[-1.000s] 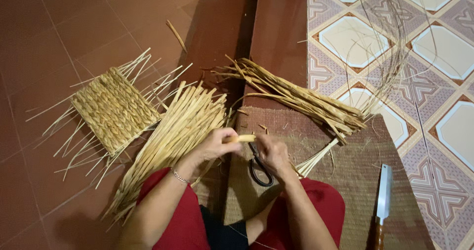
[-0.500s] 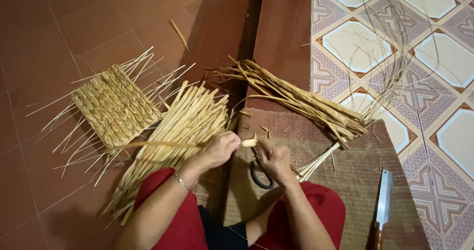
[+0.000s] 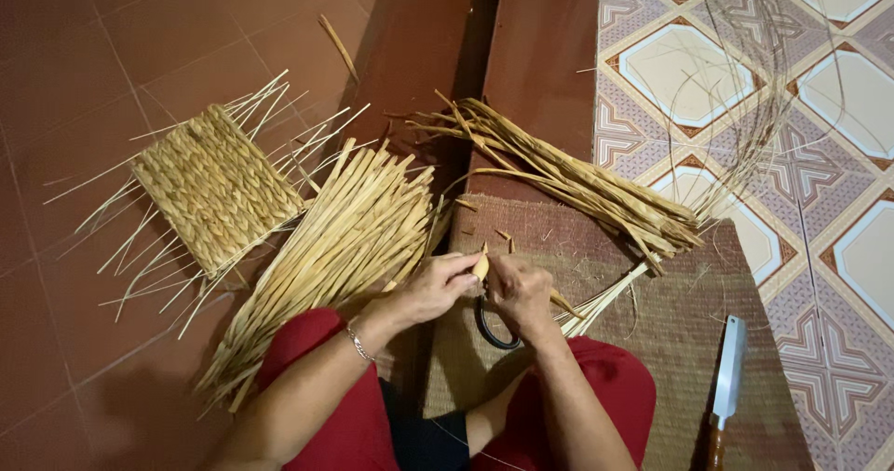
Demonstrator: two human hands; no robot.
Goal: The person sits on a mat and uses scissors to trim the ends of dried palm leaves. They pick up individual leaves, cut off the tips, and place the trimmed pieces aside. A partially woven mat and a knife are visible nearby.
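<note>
1. Seated on a woven mat (image 3: 652, 341), a person pinches a short straw strip (image 3: 480, 266) in the left hand (image 3: 438, 288), over the mat's near-left part.
2. The right hand (image 3: 519, 289) closes around dark-handled scissors (image 3: 491, 327). A clean cut likely needs the strip held taut and square to the blades.
3. The blades are hidden behind the fingers; a knife (image 3: 726, 387) at the mat's right edge is cropped.
</note>
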